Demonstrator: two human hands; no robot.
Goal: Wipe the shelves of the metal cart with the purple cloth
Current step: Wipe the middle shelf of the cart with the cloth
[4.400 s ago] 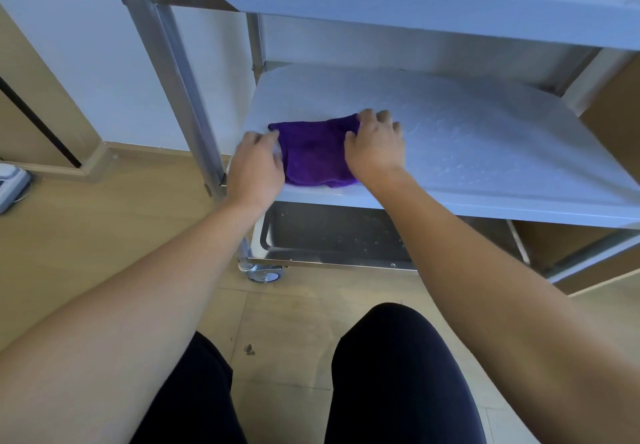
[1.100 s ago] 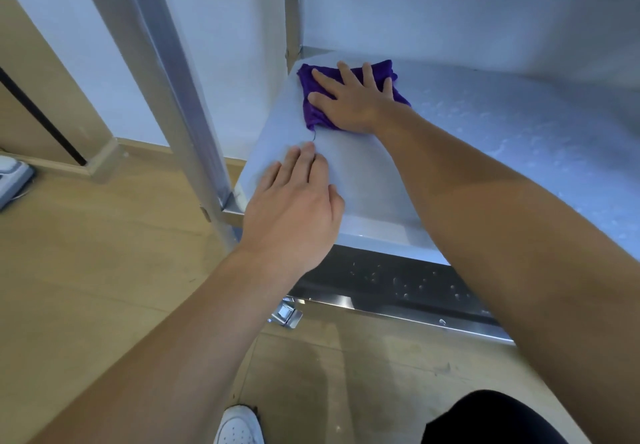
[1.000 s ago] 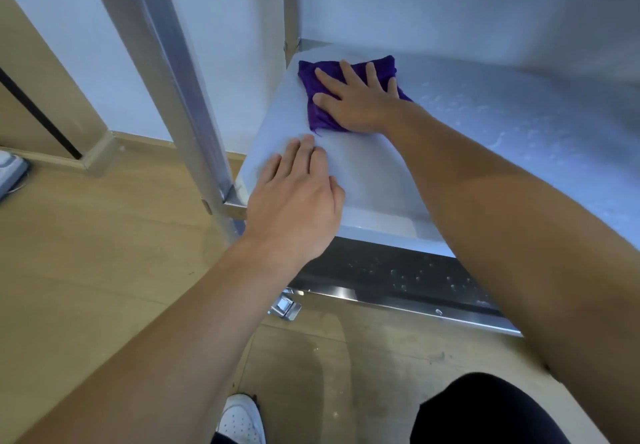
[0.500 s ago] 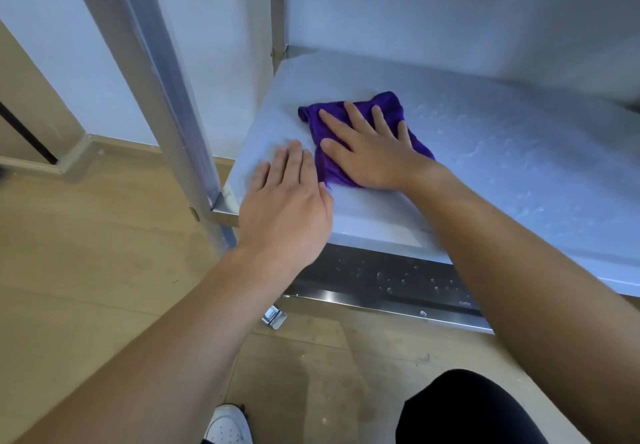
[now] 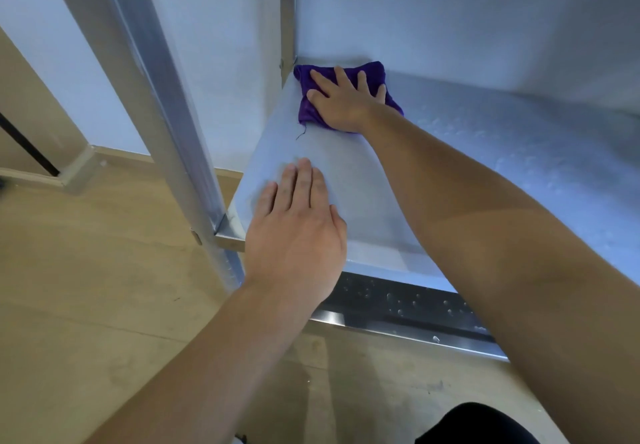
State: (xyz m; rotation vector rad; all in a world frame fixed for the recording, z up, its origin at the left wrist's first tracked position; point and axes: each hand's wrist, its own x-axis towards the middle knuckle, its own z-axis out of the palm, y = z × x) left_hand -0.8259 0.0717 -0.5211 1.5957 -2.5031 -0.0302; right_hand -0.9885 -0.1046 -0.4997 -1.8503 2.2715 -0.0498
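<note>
The purple cloth [image 5: 308, 97] lies folded in the far left corner of the metal cart's middle shelf [image 5: 346, 173]. My right hand [image 5: 341, 101] presses flat on the cloth with its fingers spread. My left hand [image 5: 298, 232] rests palm down on the bare shelf near its front left corner, fingers together, holding nothing. Water droplets cover the right part of the shelf.
The cart's front left post [image 5: 152, 97] rises beside my left hand; a rear post [image 5: 287, 11] stands by the cloth. The wet bottom shelf [image 5: 408, 305] shows below. A white wall lies behind, wooden floor [image 5: 86, 288] to the left, my dark-clothed knee at the bottom right.
My right hand has pushed the cloth from the shelf's front-middle area back into the far left corner. My left hand has stayed on the front of the shelf.
</note>
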